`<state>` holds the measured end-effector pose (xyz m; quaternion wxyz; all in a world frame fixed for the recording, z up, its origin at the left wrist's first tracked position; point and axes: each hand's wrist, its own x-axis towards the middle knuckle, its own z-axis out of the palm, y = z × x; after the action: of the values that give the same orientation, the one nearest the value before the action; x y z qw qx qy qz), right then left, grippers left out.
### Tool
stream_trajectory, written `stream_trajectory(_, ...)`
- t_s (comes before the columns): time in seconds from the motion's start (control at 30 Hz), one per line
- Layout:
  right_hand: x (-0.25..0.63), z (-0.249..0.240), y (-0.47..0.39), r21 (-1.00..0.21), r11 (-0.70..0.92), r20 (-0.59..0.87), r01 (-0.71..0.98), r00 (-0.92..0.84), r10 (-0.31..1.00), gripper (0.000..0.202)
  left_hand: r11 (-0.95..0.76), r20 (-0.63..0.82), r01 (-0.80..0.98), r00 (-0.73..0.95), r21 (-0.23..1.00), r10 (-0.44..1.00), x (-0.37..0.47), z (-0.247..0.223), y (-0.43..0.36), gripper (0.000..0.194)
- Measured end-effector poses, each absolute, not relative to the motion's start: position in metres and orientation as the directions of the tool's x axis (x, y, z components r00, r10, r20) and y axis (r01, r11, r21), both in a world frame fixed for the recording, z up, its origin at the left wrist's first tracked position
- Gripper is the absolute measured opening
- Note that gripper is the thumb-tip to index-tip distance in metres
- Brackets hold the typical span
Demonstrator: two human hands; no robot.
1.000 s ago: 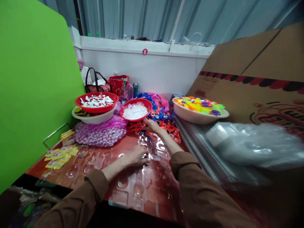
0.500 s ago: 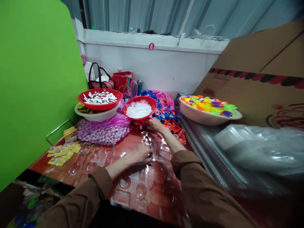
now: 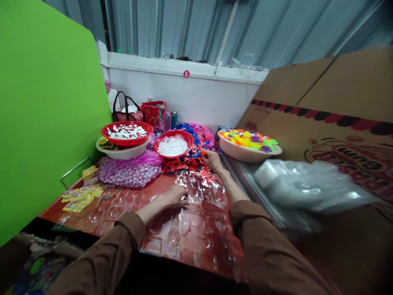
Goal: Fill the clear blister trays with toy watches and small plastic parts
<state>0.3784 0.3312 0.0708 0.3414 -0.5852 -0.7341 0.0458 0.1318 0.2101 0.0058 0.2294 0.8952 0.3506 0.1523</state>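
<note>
Right hand [image 3: 211,160]: fingertips closed on small orange piece [image 3: 203,153], near the red-and-blue pile [image 3: 196,162], 12 o'clock. Left hand [image 3: 177,195]: half-curled over clear moulded plastic trays [image 3: 174,238], grip can't tell. Trays cover the glossy red-brown table [image 3: 143,192]. Green panel [image 3: 46,114] 10 o'clock, white wall [image 3: 211,96] 12, printed brown cardboard [image 3: 307,94] 2.

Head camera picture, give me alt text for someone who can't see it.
A person's left hand is over clear plastic trays on a red table; the right hand is at orange and blue pieces, near filled bowls.
</note>
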Motion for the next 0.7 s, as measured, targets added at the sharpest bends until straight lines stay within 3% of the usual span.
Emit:
stream_trajectory(0.23,0.391,0.08,0.294,-0.633,0.247,0.511,0.734,0.156,0.845,0.029,-0.472,0.201,0.428,0.54,0.771,0.817,0.132,0.022,0.195,0.014)
stream_trajectory(0.43,0.384,0.111,0.247,-0.676,0.339,0.579,0.655,0.187,0.793,0.032,-0.134,0.104,0.057,0.36,0.989,0.927,0.148,0.054,0.175,0.037)
stream_trajectory(0.6,0.376,0.154,0.198,-0.643,0.425,0.656,0.637,0.173,0.735,0.03,0.103,-0.006,-0.21,0.416,0.972,0.909,0.157,0.083,0.139,0.051)
stream_trajectory(0.7,0.364,0.173,0.146,-0.467,0.555,0.763,0.688,-0.004,0.647,0.023,0.31,-0.065,-0.442,0.487,0.842,0.871,0.157,0.103,0.106,0.06)
